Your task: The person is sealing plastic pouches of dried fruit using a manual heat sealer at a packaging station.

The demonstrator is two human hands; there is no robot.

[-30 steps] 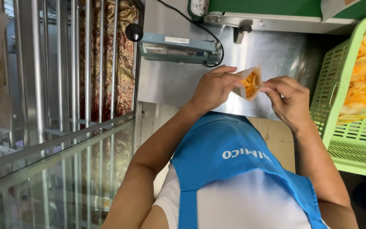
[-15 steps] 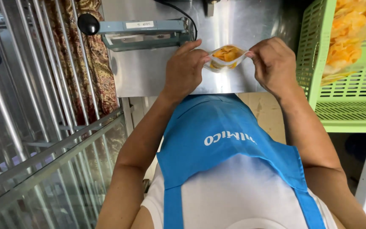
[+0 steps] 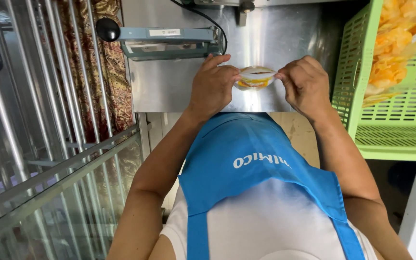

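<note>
A small clear plastic pouch of orange chips (image 3: 255,78) is held level between both hands above the steel table (image 3: 169,89). My left hand (image 3: 213,86) pinches its left edge and my right hand (image 3: 305,85) pinches its right edge. The pouch's open mouth faces up and looks pressed nearly flat. A blue-grey impulse heat sealer (image 3: 167,41) with a black knob (image 3: 108,29) lies on the table just beyond my left hand. My blue apron fills the lower middle of the view.
A green plastic basket (image 3: 386,115) holding a large clear bag of orange chips (image 3: 400,43) stands at the right. Steel bars (image 3: 34,96) and a glass-fronted rack run down the left, with patterned cloth behind them. A black cable leads from the sealer.
The pouch has been drawn a little lower and flattened, so its mouth looks narrower. Both hands stay on its edges. The view has shifted slightly.
</note>
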